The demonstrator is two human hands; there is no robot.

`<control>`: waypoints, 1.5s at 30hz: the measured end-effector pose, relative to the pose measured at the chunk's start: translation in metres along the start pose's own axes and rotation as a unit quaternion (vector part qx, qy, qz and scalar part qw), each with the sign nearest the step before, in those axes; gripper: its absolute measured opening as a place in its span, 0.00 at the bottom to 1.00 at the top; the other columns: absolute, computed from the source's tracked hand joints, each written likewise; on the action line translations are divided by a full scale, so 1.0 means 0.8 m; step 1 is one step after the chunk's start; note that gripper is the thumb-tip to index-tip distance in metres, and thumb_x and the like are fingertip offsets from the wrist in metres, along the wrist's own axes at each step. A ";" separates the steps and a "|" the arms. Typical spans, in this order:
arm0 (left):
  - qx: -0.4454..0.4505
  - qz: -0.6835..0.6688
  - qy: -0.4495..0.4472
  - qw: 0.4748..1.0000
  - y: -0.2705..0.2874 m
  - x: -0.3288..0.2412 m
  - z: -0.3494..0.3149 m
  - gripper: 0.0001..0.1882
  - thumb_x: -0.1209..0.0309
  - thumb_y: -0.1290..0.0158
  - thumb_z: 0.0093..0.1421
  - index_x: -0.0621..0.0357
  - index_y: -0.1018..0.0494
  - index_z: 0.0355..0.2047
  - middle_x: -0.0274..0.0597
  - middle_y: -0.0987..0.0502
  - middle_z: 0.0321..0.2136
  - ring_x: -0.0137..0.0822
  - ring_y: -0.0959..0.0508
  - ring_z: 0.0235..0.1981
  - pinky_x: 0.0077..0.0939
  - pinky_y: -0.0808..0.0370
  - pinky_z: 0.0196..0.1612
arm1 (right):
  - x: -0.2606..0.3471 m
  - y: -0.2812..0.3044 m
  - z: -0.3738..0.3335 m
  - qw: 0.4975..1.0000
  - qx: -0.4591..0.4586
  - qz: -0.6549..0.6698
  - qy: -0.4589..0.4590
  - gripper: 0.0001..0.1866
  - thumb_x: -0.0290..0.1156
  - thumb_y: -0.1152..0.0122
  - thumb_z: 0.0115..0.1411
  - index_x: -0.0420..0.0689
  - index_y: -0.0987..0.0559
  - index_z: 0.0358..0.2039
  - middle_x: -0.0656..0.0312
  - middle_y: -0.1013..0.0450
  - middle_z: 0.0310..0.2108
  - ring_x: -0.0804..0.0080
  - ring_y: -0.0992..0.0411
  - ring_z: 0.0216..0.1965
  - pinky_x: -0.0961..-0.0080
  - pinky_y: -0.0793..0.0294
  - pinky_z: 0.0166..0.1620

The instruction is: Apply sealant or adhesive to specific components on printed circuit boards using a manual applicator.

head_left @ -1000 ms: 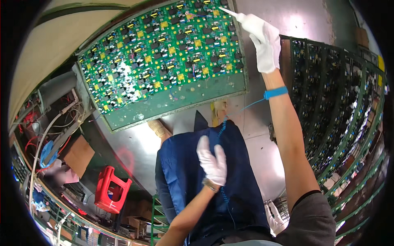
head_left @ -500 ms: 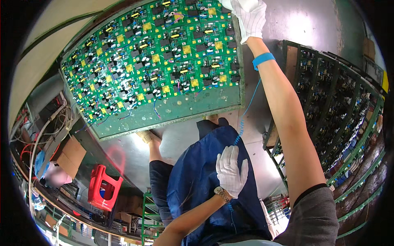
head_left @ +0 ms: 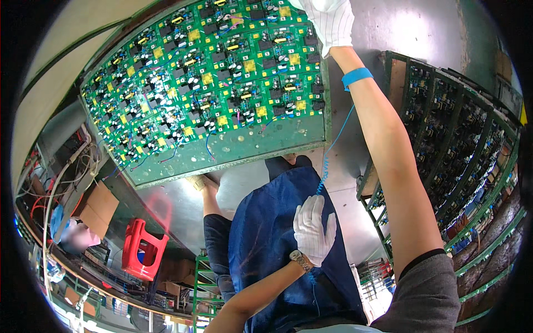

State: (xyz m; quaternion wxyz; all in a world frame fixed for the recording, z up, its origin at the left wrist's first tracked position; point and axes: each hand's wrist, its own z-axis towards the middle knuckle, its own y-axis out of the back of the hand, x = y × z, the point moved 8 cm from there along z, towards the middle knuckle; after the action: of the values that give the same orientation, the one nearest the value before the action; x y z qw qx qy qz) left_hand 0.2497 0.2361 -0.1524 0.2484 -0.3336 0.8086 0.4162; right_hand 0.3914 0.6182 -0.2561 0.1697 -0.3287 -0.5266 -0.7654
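Note:
My right hand [head_left: 331, 23], in a white striped glove, reaches to the far right corner of a green tray [head_left: 233, 145]. Its fingers run to the upper rim of the picture, so their grip is not visible. A blue wrist strap [head_left: 357, 76] circles that wrist, with a coiled blue cord [head_left: 323, 175] hanging from it. Rows of green circuit boards [head_left: 239, 77] with black, yellow and white parts fill most of the tray. Down over my dark blue apron [head_left: 272, 216], my left hand [head_left: 315, 230], also gloved, is open, fingers straight and thumb apart, holding nothing.
On the right stands a green metal rack [head_left: 438, 139] packed with boards. A red plastic stool [head_left: 144, 250] is at the lower left, near a cardboard piece [head_left: 100, 208] and a person in a blue cap [head_left: 58, 222]. Tangled cables [head_left: 47, 188] hang at the far left.
My right hand has shifted slightly left along the tray's corner. My left hand stays nearly in place over the apron. The whole view has tilted a little.

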 end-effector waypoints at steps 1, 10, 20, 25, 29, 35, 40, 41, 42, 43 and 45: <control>0.001 -0.001 0.000 1.000 0.000 -0.001 0.000 0.27 0.64 0.47 0.60 0.59 0.37 0.57 0.48 0.31 0.54 0.46 0.32 0.57 0.48 0.38 0.61 | -0.001 0.004 -0.001 1.000 -0.015 0.000 -0.001 0.29 0.41 0.32 0.51 0.40 0.31 0.49 0.47 0.29 0.42 0.47 0.29 0.45 0.59 0.29 0.49; -0.004 -0.010 -0.005 1.000 0.000 -0.001 0.000 0.25 0.65 0.46 0.59 0.58 0.35 0.56 0.47 0.30 0.52 0.46 0.30 0.55 0.46 0.37 0.60 | -0.019 0.001 0.008 0.997 -0.054 -0.044 0.030 0.29 0.42 0.33 0.51 0.40 0.31 0.49 0.48 0.30 0.43 0.48 0.30 0.46 0.61 0.30 0.50; -0.003 -0.025 0.000 1.000 0.001 0.006 0.000 0.23 0.65 0.47 0.60 0.57 0.34 0.54 0.47 0.29 0.51 0.46 0.29 0.54 0.46 0.37 0.60 | 0.011 0.004 -0.009 0.998 -0.050 -0.026 0.034 0.31 0.42 0.31 0.49 0.41 0.31 0.49 0.47 0.29 0.42 0.47 0.29 0.45 0.59 0.28 0.48; 0.000 -0.031 0.001 1.000 0.001 0.004 0.002 0.22 0.65 0.47 0.60 0.57 0.33 0.54 0.46 0.29 0.51 0.46 0.29 0.54 0.46 0.37 0.60 | 0.019 -0.011 -0.006 0.997 -0.036 0.000 0.066 0.30 0.42 0.31 0.50 0.41 0.31 0.49 0.48 0.29 0.42 0.47 0.29 0.45 0.59 0.28 0.48; -0.003 -0.041 0.007 0.999 0.006 0.006 0.002 0.22 0.65 0.47 0.60 0.57 0.33 0.53 0.46 0.28 0.51 0.46 0.29 0.54 0.47 0.37 0.60 | 0.019 -0.013 -0.011 0.999 -0.023 0.007 0.048 0.30 0.42 0.31 0.50 0.42 0.30 0.49 0.48 0.29 0.42 0.48 0.29 0.45 0.60 0.28 0.47; 0.001 -0.054 0.009 0.998 0.000 0.009 -0.001 0.22 0.66 0.47 0.59 0.57 0.33 0.53 0.46 0.28 0.50 0.46 0.29 0.54 0.47 0.37 0.60 | 0.017 -0.006 -0.021 0.999 -0.003 -0.023 0.049 0.29 0.43 0.30 0.50 0.41 0.30 0.48 0.48 0.29 0.42 0.48 0.29 0.45 0.60 0.28 0.47; 0.004 -0.050 0.008 0.999 0.001 0.009 0.000 0.22 0.66 0.47 0.59 0.57 0.32 0.53 0.45 0.28 0.50 0.46 0.29 0.54 0.47 0.38 0.61 | 0.009 -0.002 -0.024 1.000 0.004 -0.007 0.015 0.30 0.44 0.31 0.51 0.41 0.30 0.48 0.47 0.29 0.42 0.48 0.29 0.44 0.59 0.28 0.47; -0.003 -0.046 0.002 0.999 0.004 0.006 0.002 0.20 0.67 0.47 0.59 0.58 0.32 0.52 0.47 0.27 0.49 0.47 0.28 0.53 0.47 0.36 0.59 | 0.009 -0.001 -0.025 1.000 0.001 -0.010 0.013 0.30 0.44 0.31 0.51 0.40 0.30 0.48 0.47 0.29 0.42 0.47 0.29 0.44 0.59 0.28 0.47; -0.009 -0.043 -0.003 0.999 0.006 0.005 0.003 0.19 0.69 0.46 0.59 0.58 0.31 0.51 0.48 0.25 0.48 0.48 0.26 0.51 0.48 0.34 0.57 | 0.005 -0.002 -0.025 1.000 0.001 -0.010 0.012 0.30 0.44 0.31 0.51 0.40 0.30 0.48 0.47 0.29 0.42 0.47 0.29 0.44 0.59 0.28 0.47; -0.008 -0.042 -0.003 0.999 0.006 0.005 0.003 0.19 0.69 0.46 0.59 0.58 0.31 0.51 0.48 0.25 0.48 0.48 0.26 0.51 0.48 0.34 0.57 | -0.001 -0.002 -0.022 1.000 -0.003 -0.016 0.000 0.30 0.45 0.32 0.51 0.40 0.31 0.48 0.47 0.29 0.42 0.46 0.29 0.44 0.59 0.28 0.47; -0.007 -0.046 -0.003 0.999 0.006 0.005 0.003 0.19 0.69 0.47 0.60 0.58 0.31 0.51 0.47 0.25 0.48 0.48 0.26 0.51 0.48 0.34 0.57 | -0.010 -0.004 -0.022 1.000 -0.006 -0.022 -0.013 0.30 0.45 0.32 0.51 0.40 0.31 0.48 0.46 0.30 0.42 0.46 0.29 0.44 0.58 0.28 0.47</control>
State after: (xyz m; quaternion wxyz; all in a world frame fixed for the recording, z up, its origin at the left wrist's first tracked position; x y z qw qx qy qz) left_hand 0.2440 0.2390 -0.1540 0.2673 -0.3708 0.7886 0.4112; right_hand 0.3898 0.6028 -0.2680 0.1443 -0.3276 -0.5312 -0.7679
